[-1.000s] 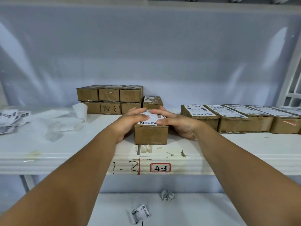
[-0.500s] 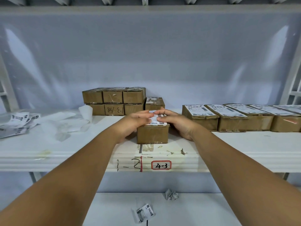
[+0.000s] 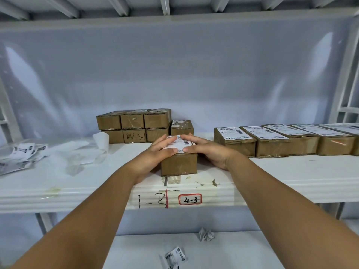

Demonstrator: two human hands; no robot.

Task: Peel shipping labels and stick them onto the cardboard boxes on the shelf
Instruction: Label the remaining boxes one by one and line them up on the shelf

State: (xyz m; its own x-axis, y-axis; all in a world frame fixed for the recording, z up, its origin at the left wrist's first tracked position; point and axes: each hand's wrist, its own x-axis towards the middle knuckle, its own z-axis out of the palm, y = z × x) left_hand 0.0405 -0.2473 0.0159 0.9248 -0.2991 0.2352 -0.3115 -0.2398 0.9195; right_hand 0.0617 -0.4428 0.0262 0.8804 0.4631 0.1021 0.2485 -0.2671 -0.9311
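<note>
A small cardboard box [image 3: 179, 165] stands near the front edge of the white shelf [image 3: 281, 183], with a white shipping label [image 3: 177, 145] on its top. My left hand [image 3: 155, 152] lies flat on the label's left side, fingers spread over the box top. My right hand [image 3: 206, 149] presses the label's right side, thumb at the near edge. Most of the label is hidden under my fingers. Neither hand grips anything.
A stack of unlabelled boxes [image 3: 134, 126] stands behind, one single box [image 3: 182, 127] next to it. Several labelled boxes [image 3: 272, 139] line the right. Backing paper [image 3: 77, 152] and loose labels [image 3: 21, 155] lie left. Crumpled paper [image 3: 206, 234] and a label scrap [image 3: 175, 257] lie on the lower shelf.
My fingers have slid across the label on the box top, thumbs coming to the near edge. The view has tilted upward a little. The box stays in place.
</note>
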